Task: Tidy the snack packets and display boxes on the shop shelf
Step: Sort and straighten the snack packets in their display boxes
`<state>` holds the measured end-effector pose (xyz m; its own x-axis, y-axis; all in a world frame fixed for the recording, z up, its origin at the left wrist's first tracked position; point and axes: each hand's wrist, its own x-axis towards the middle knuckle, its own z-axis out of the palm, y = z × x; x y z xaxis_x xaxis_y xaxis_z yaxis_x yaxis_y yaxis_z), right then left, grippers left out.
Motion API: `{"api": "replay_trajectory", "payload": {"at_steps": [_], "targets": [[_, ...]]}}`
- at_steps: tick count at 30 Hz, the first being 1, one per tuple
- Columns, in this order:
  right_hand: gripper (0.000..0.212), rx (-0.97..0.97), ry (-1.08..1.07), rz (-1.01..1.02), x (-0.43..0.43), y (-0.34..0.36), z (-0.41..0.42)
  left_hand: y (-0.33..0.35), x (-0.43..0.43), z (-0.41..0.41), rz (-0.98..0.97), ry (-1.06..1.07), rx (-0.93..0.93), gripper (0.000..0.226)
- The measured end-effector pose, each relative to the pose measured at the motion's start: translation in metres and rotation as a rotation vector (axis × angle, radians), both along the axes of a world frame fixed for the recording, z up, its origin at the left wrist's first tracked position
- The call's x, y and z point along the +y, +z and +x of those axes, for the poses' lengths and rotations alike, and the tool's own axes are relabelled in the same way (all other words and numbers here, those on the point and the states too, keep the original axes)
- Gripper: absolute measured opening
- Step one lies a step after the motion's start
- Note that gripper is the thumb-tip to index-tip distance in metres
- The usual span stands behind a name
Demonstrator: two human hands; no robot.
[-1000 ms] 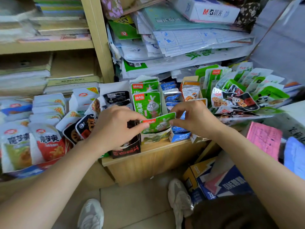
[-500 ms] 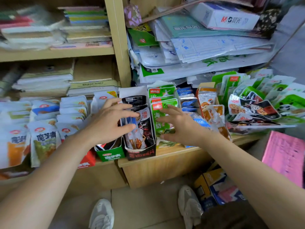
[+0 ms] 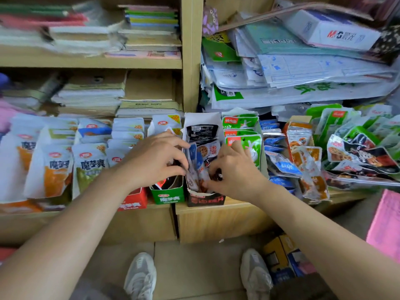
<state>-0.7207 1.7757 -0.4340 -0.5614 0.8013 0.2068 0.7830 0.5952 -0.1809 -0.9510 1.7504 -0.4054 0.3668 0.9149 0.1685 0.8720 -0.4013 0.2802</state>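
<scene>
Head view showed both hands busy at 1 dark display box (image 3: pixel 205 199) that stood at the front edge of the wooden shelf (image 3: pixel 216 215), between a green box (image 3: pixel 167 197) and a row of green rabbit packets (image 3: pixel 246 144). The left hand (image 3: pixel 151 161) had its fingers bent and pinched the snack packets (image 3: pixel 203 156) on the left side of that box. The right hand (image 3: pixel 236 169) had its fingers curled round the same bunch from the right, lower down. I think the 2 hands squeezed from both sides so the packets would stand straight and slide into the box together, not flop over. The packets were thin, shiny and crinkly, with flat sealed edges, so they would likely bend and slip easily. The box was stiff card, tall at the back and cut low at the front, probably so a shopper could see inside. A red box (image 3: pixel 132 202) stood just left of the green one. On the far right a loose pile of packets (image 3: pixel 357 152) lay leaning and mixed up, so a lot of tidying looked left to do.
</scene>
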Motion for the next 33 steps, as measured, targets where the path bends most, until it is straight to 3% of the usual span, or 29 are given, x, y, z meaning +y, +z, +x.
{"api": "replay_trajectory", "payload": {"at_steps": [3, 7, 10, 15, 18, 23, 26, 30, 33], "targets": [[0.023, -0.026, 0.027, -0.061, -0.001, -0.007, -0.003, 0.001, -0.001, -0.004, 0.087, 0.059, -0.035, 0.009], [0.017, 0.349, -0.054, -0.206, 0.004, 0.003, 0.004, 0.003, 0.0, -0.006, 0.15, 0.133, -0.124, 0.014], [0.008, 0.522, -0.142, -0.192, 0.004, 0.014, 0.02, 0.001, 0.002, -0.002, 0.142, 0.148, -0.129, 0.025], [0.009, 0.781, -0.269, -0.115, 0.0, 0.037, 0.064, 0.0, 0.004, 0.015, 0.081, 0.017, -0.024, 0.053], [0.004, 0.878, -0.354, -0.043, 0.002, 0.042, 0.094, -0.004, 0.006, 0.027, -0.009, 0.0, 0.176, 0.067], [0.014, 0.819, -0.463, 0.117, 0.007, 0.043, 0.136, -0.01, 0.013, 0.039, -0.074, 0.04, 0.351, 0.071], [0.02, 0.647, -0.495, 0.153, 0.007, 0.047, 0.154, -0.011, 0.019, 0.045, -0.063, 0.097, 0.364, 0.073], [0.015, 0.299, -0.427, -0.046, 0.012, 0.04, 0.162, -0.012, 0.025, 0.055, -0.027, 0.127, 0.393, 0.064], [0.019, 0.254, -0.384, -0.179, 0.015, 0.033, 0.154, -0.011, 0.026, 0.058, -0.044, 0.128, 0.352, 0.044]]}}
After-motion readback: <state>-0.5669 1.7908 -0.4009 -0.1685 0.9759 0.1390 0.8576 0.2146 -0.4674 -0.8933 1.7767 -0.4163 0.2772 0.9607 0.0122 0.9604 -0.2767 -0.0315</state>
